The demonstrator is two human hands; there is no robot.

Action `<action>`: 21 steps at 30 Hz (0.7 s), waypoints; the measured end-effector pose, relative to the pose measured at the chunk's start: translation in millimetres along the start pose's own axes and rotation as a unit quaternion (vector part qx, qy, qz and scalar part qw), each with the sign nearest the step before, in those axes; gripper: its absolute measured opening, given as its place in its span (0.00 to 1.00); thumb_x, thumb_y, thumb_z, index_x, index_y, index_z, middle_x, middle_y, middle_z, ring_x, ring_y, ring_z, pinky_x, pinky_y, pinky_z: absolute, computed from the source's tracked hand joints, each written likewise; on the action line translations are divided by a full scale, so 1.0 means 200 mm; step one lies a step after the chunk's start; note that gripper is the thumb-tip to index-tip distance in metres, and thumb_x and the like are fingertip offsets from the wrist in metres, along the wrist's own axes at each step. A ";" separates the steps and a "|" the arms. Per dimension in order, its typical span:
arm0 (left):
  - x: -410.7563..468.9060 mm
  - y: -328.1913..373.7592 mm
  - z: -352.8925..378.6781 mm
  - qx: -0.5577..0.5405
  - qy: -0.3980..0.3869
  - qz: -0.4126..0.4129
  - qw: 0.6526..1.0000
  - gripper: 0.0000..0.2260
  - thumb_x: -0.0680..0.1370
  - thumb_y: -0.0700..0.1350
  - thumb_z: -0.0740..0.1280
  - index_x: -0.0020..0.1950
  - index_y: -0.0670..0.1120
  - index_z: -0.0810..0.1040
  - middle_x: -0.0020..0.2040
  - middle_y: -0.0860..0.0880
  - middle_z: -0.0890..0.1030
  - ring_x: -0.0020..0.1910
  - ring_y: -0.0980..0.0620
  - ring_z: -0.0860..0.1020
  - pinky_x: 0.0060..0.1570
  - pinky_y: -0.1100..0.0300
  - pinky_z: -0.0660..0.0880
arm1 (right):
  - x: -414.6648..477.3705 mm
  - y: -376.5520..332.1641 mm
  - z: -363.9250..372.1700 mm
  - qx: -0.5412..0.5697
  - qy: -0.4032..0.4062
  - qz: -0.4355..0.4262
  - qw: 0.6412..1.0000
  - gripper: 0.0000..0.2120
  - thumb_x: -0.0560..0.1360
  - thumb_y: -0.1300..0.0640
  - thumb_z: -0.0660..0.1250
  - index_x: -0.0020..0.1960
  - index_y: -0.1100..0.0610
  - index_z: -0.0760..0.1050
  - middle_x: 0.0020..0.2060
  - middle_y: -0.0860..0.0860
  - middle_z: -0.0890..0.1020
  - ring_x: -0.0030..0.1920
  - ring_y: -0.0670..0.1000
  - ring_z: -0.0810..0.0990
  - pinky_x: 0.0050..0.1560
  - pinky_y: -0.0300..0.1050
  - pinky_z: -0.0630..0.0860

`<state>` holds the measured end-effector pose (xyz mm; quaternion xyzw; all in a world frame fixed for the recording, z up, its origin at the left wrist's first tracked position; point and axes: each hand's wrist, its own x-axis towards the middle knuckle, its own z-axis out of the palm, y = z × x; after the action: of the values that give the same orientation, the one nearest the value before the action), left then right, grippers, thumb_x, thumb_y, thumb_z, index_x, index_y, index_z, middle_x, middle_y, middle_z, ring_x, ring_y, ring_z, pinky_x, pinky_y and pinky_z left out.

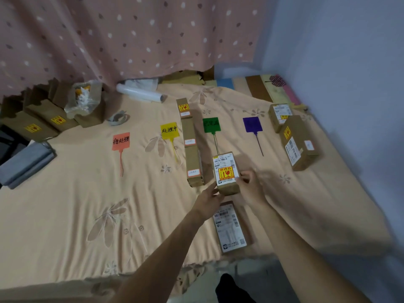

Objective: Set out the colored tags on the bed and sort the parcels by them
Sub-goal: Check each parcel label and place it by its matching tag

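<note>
Four tags lie in a row on the bed: a red tag [121, 141], a yellow tag [169, 130], a green tag [211, 125] and a purple tag [252, 124]. Both hands hold a small brown parcel [225, 172] with a white and orange label, just below the green tag's tail. My left hand [208, 199] grips its near-left corner; my right hand [249, 184] grips its right side. Another labelled parcel [231, 228] lies flat near the bed's front edge. Three long parcels [190, 141] sit in a line between the yellow and green tags. Two parcels [299, 142] rest right of the purple tag.
Several brown parcels [43, 119] are stacked at the back left beside a clear plastic bag [84, 99]. A roll of white film [140, 92] and a tape roll [118, 119] lie behind the tags. Folded grey cloth [26, 165] sits at the left edge. A spotted curtain [131, 36] hangs behind.
</note>
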<state>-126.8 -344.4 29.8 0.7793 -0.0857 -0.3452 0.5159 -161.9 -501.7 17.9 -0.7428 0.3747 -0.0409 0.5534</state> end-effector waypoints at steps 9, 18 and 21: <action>-0.30 0.15 -0.12 -0.094 0.065 0.083 0.990 0.14 0.81 0.41 0.68 0.65 0.53 0.79 0.55 0.57 0.86 0.55 0.63 0.82 0.49 0.72 0.75 | -0.38 -0.15 -0.10 0.182 -0.013 -0.077 0.980 0.14 0.80 0.56 0.69 0.63 0.45 0.72 0.61 0.46 0.81 0.60 0.45 0.80 0.50 0.36 0.75; -0.61 0.15 -0.22 -0.192 0.096 0.107 0.971 0.10 0.78 0.45 0.73 0.57 0.45 0.79 0.56 0.44 0.86 0.55 0.45 0.83 0.52 0.54 0.76 | -0.83 -0.21 -0.10 0.239 -0.026 -0.120 0.963 0.18 0.79 0.59 0.70 0.60 0.38 0.75 0.59 0.47 0.84 0.54 0.43 0.85 0.47 0.36 0.80; -0.70 0.17 -0.23 -0.209 0.111 0.131 0.963 0.11 0.76 0.49 0.76 0.56 0.50 0.79 0.55 0.45 0.86 0.53 0.47 0.85 0.52 0.55 0.79 | -0.91 -0.26 -0.11 0.264 -0.041 -0.133 0.954 0.18 0.79 0.60 0.69 0.63 0.41 0.75 0.56 0.47 0.86 0.53 0.42 0.86 0.44 0.33 0.80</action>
<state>-193.8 -256.7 132.3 0.6694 -0.0553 -0.1960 0.7145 -275.6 -404.3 134.7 -0.6146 0.2251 -0.1806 0.7342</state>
